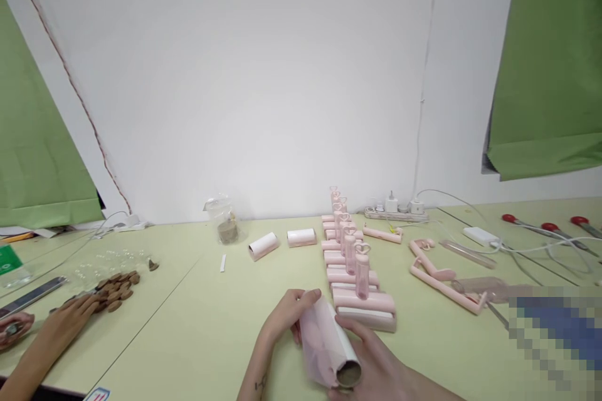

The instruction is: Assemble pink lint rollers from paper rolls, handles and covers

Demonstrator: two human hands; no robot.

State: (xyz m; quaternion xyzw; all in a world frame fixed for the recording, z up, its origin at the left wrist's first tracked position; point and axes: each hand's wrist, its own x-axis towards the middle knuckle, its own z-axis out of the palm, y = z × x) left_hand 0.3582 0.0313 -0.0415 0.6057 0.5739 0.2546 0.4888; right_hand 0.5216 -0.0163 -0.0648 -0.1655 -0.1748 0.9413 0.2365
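Low in the middle, a white lint roller refill lies tilted with its open cardboard end toward me. A pinkish see-through sheet lies along its left side; whether it is wrapped round or only beside it, I cannot tell. My left hand is closed on the sheet's far end, thumb on top. From the right, my right hand grips the refill, its palm partly behind the roll. Just beyond stands a row of pink lint rollers with small upright handles topped by heart-shaped loops.
Two white rolls and a clear bag lie farther back. Pink handle parts and a power strip are to the right. At left, another person's hand touches a pile of brown pieces.
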